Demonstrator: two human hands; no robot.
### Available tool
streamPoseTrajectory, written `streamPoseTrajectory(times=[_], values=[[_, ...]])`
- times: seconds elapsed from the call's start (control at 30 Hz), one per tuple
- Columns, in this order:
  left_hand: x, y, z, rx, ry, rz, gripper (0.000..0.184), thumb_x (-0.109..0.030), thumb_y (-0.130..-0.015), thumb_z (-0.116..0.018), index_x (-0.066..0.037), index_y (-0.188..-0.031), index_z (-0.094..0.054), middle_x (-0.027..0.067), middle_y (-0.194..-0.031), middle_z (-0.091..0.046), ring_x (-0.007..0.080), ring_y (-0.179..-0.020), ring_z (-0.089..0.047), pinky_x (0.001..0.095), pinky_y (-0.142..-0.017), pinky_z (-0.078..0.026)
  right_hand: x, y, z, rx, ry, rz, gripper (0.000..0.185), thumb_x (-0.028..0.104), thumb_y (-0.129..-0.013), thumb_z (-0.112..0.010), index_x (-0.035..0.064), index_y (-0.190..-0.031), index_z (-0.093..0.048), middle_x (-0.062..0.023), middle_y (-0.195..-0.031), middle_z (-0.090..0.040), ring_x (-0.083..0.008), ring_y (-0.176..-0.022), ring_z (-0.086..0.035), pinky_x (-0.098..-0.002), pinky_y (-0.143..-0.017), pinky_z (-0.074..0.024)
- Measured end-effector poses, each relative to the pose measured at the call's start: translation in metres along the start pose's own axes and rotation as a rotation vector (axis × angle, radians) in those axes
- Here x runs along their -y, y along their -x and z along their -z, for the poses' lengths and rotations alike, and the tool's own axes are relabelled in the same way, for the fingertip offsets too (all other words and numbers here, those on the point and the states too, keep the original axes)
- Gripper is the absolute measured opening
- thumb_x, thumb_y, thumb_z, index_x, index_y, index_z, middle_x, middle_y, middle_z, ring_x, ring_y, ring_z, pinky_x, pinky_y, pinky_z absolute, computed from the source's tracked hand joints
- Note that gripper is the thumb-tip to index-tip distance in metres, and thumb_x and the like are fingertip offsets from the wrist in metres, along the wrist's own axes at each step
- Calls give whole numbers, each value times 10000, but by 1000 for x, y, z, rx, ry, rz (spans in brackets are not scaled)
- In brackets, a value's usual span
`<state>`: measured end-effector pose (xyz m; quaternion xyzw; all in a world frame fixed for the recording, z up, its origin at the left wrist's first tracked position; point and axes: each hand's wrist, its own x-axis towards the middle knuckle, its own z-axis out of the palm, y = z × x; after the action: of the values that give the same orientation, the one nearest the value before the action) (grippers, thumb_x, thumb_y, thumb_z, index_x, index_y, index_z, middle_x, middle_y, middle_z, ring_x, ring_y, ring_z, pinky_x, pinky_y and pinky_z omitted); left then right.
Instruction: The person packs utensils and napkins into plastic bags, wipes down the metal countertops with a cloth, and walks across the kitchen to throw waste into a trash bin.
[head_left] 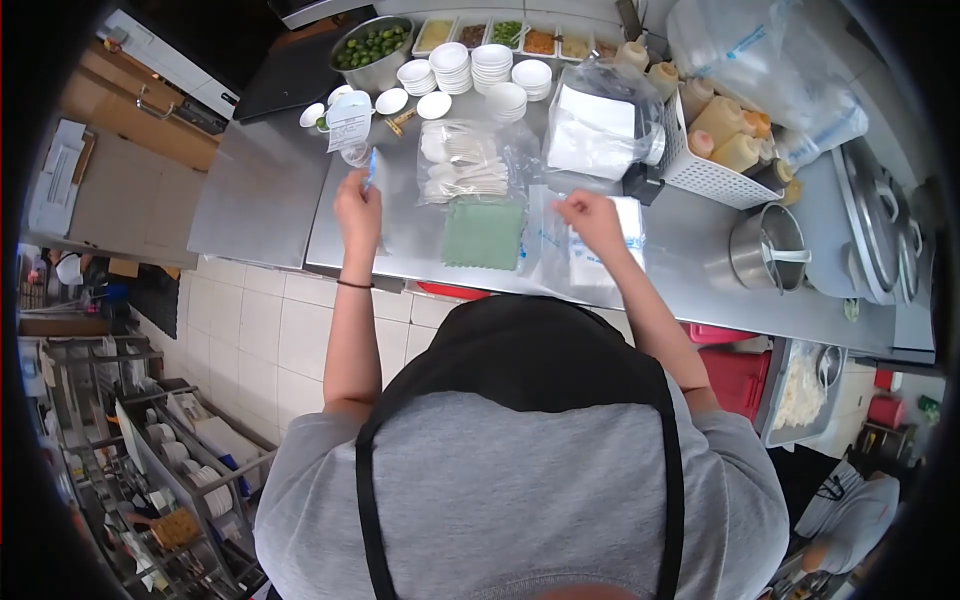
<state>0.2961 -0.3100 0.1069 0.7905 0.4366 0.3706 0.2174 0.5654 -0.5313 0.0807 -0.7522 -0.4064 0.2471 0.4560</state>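
My left hand [358, 212] is closed, its fingers pinching a thin clear plastic bag with blue print [372, 167] near the paper slip [349, 124]. Over a stack of flat clear bags with blue print [592, 262] hovers my right hand [594, 220], fingers curled together; whether anything thin is between them, I cannot make out. Between the hands lies a pile of green napkins [482, 236]. Just beyond it is an open plastic bag of wrapped white spoons [464, 165].
Stacked white bowls [491, 68], a pot of limes [371, 54] and topping trays [507, 35] line the back. On the right stand a white basket of sauce bottles [700, 170], a metal pot [757, 245] and large lids [868, 215]. Another person [850, 515] is behind at right.
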Motion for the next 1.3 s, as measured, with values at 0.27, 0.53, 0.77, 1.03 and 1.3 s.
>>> streamPoseTrajectory(times=[0.27, 0.53, 0.77, 1.03, 1.3], values=[[59, 2, -47, 81, -472, -33, 366, -211, -712, -641, -40, -1024, -556, 157, -874, -565, 294, -700, -572, 379, -625, -461, 47, -99, 49, -471, 280, 332, 165, 188, -748, -564, 35, -773, -621, -118, -732, -608, -251, -685, -598, -346, -616, -456], [5, 14, -33, 173, -37, 8, 316, -199, -710, -669, -16, -958, -601, 101, -658, -562, 197, -543, -540, 310, -527, -437, 18, -177, 15, -189, 687, -31, 345, 293, -681, -630, -8, -848, -620, -195, -860, -614, -326, -818, -592, -388, -744, -463], [-6, 19, -7, 280, 294, 286, 253, -200, -758, -644, -16, -930, -617, 43, -686, -576, 86, -520, -518, 228, -446, -423, -32, -187, 51, 21, -309, -515, 318, 95, -658, -688, -49, -911, -560, -164, -914, -570, -232, -846, -576, -332, -670, -523], [-30, 15, -19, 357, 390, 271, 242, -206, -780, -624, -14, -928, -619, 51, -737, -603, 86, -549, -547, 206, -451, -436, -60, -187, 53, -38, -616, -526, 313, 122, -704, -691, -21, -943, -549, -94, -862, -555, -220, -787, -549, -358, -711, -494], [-64, 5, -28, 452, 736, 316, 341, -301, -850, -530, -21, -1039, -573, 88, -915, -611, 140, -836, -575, 278, -728, -457, 15, -167, 64, -425, -309, -102, 186, 171, -748, -601, -5, -806, -620, -109, -695, -602, -194, -660, -575, -295, -637, -469]])
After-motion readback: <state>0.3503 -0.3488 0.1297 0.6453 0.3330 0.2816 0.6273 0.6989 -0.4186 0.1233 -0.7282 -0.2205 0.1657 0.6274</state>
